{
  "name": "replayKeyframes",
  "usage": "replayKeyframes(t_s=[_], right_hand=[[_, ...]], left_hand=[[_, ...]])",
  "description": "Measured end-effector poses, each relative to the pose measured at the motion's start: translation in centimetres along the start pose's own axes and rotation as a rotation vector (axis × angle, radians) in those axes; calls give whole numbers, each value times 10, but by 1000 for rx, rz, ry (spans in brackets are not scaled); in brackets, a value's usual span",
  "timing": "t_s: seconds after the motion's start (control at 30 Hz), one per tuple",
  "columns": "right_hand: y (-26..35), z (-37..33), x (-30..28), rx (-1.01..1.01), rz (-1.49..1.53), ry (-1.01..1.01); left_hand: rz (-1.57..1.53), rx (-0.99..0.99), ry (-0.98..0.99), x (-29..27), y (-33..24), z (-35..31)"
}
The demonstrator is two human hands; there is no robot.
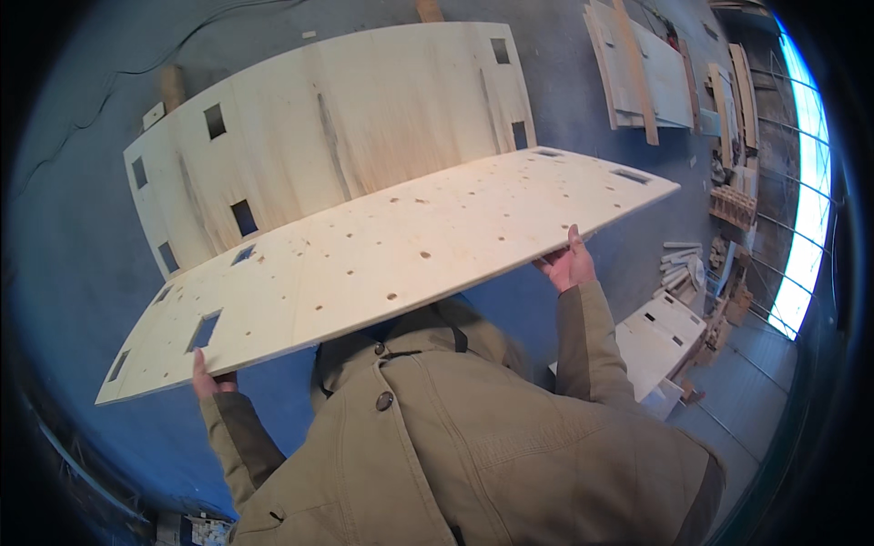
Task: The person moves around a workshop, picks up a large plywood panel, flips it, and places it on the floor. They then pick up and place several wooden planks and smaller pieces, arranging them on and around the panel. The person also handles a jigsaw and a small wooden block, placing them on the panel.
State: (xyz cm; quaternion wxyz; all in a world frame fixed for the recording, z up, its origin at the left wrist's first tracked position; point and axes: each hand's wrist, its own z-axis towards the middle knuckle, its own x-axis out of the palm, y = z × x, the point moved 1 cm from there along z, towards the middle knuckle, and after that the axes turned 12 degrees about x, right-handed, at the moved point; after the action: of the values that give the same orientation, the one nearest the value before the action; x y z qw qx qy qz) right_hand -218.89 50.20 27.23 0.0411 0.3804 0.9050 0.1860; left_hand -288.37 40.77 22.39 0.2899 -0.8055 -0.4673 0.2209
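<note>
A long pale plywood panel with rectangular cut-outs and small round holes lies tilted across the space before me. My left hand grips its near edge by a rectangular cut-out, thumb on top and fingers mostly hidden beneath. Farther right, my right hand holds the same edge, its thumb up at the rim and the fingers under the board. Beyond it is a second plywood panel, with rectangular cut-outs and dark streaks. The held panel's far edge meets or overlaps this one; whether they touch, I cannot tell.
Wooden blocks show behind the second panel. Stacked boards lie at the far right. A white board with cut-outs and a heap of offcuts are to my right. A dark cable runs along the floor at far left.
</note>
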Motion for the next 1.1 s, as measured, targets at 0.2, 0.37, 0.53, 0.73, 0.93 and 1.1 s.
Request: replayKeyframes(t_s=[0.2, 0.37, 0.53, 0.73, 0.93, 1.1], right_hand=[[-23, 37, 4, 39, 78, -19], [-17, 46, -7, 66, 38, -58], [-10, 45, -2, -9, -16, -12], [-6, 47, 6, -49, -10, 42], [-2, 56, 1, -146, 22, 174], [-26, 88, -40, -241, -4, 307]], left_hand=[[21, -65, -4, -25, 10, 9], [29, -34, -83, -18, 9, 4], [27, 51, -36, -14, 9, 11], [-87, 118, 21, -6, 3, 12], [-210, 220, 186, -12, 0, 26], [-338, 251, 312, -54, 57, 63]])
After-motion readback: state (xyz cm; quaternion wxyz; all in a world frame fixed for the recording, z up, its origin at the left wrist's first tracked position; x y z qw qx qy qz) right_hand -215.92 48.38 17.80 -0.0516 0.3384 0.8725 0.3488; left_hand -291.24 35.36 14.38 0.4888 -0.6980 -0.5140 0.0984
